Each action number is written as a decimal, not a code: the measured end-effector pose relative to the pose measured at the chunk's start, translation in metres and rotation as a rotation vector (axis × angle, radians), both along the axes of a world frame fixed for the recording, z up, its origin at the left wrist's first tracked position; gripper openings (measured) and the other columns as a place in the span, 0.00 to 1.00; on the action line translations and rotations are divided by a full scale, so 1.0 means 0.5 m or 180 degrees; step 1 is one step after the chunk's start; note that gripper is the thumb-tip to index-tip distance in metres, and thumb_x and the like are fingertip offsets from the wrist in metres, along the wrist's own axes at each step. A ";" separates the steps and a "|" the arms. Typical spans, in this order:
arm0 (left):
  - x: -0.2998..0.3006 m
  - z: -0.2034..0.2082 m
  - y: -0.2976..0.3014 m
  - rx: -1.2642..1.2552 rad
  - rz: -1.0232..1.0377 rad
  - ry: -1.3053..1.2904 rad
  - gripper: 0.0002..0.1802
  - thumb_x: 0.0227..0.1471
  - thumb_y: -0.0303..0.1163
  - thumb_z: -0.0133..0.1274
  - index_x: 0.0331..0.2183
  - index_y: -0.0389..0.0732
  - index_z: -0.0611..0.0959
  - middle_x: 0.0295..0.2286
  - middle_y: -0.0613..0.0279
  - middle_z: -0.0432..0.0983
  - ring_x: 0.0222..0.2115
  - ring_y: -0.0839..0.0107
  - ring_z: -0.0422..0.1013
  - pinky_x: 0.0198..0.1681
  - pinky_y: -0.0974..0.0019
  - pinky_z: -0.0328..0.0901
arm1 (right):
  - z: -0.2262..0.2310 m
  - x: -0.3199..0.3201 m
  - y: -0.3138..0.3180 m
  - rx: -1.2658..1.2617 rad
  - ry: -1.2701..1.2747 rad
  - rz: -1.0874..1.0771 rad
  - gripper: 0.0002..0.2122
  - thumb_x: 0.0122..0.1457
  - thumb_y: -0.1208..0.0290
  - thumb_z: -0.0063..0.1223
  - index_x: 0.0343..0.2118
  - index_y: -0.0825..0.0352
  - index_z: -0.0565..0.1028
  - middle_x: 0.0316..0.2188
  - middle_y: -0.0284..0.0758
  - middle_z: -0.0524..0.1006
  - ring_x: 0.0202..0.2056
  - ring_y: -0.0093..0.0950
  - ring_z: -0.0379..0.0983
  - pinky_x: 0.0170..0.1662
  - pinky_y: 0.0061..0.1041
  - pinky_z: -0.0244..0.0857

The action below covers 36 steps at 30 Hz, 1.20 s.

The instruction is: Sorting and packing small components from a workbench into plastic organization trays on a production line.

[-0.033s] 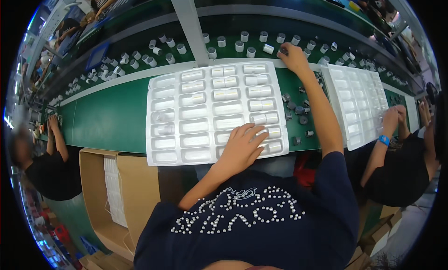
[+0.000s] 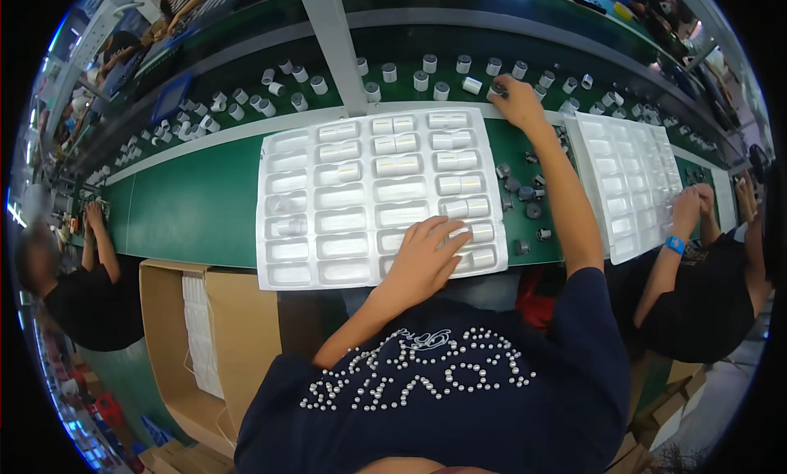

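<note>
In front of me lies a white plastic tray [image 2: 343, 221] with rows of oblong pockets. White cylinders [image 2: 456, 160] lie on their sides in several pockets, mostly in the two right columns. My left hand [image 2: 424, 259] rests over the tray's lower right part, its fingers spread across cylinders there and partly hiding them. Stretched to the far ledge, my right hand [image 2: 518, 105] has its fingers closed around a white cylinder with a dark top [image 2: 495, 91]. Beside it, another white cylinder [image 2: 471, 85] lies tipped over.
More white cylinders [image 2: 420, 81] stand along the far ledge, behind a grey post [image 2: 334, 47]. Small dark round parts [image 2: 526, 193] lie scattered right of the tray. A second white tray [image 2: 602, 166] is near a co-worker's hands [image 2: 693, 203]. A cardboard box [image 2: 242, 318] stands at lower left.
</note>
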State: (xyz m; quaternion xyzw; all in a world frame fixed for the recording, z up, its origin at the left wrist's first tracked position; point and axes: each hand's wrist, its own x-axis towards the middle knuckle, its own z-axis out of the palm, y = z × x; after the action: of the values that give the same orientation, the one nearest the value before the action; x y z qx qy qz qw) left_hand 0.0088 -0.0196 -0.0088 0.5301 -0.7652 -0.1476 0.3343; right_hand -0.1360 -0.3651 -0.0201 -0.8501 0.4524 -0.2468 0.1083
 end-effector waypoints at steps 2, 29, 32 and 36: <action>0.007 -0.012 0.011 -0.0039 0.0123 0.0114 0.24 0.47 0.29 0.57 0.48 0.42 0.75 0.49 0.57 0.67 0.50 0.56 0.62 0.52 0.55 0.56 | 0.017 0.008 0.042 -0.0208 0.0067 0.0029 0.23 0.50 0.69 0.57 0.51 0.65 0.69 0.43 0.48 0.75 0.45 0.44 0.72 0.47 0.37 0.66; 0.072 0.043 0.034 0.1060 0.0067 0.5788 0.16 0.56 0.22 0.49 0.48 0.35 0.75 0.44 0.57 0.73 0.41 0.71 0.71 0.44 0.67 0.69 | 0.123 -0.003 0.393 0.4015 -0.3644 0.1164 0.18 0.66 0.62 0.40 0.52 0.70 0.67 0.37 0.37 0.74 0.33 0.23 0.70 0.38 0.23 0.68; 0.085 0.010 0.051 0.1033 0.0238 0.5850 0.17 0.56 0.24 0.51 0.48 0.35 0.75 0.46 0.56 0.73 0.44 0.72 0.71 0.46 0.67 0.68 | 0.103 0.055 0.441 0.5343 -0.3994 0.0973 0.17 0.66 0.62 0.41 0.51 0.70 0.68 0.39 0.37 0.73 0.34 0.23 0.69 0.38 0.24 0.66; 0.054 -0.002 0.027 0.1397 0.0099 0.5756 0.16 0.56 0.27 0.52 0.47 0.36 0.77 0.41 0.62 0.75 0.39 0.77 0.71 0.43 0.71 0.68 | 0.078 0.041 0.492 0.4351 -0.3590 0.1038 0.23 0.62 0.63 0.48 0.56 0.71 0.64 0.50 0.38 0.68 0.47 0.28 0.64 0.48 0.27 0.60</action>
State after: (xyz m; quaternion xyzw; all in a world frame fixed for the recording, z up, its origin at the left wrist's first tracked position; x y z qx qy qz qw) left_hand 0.0358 -0.0063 -0.0100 0.2752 -0.1616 -0.6414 0.6977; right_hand -0.1156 -0.1192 0.0191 -0.4065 0.2539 -0.2860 0.8298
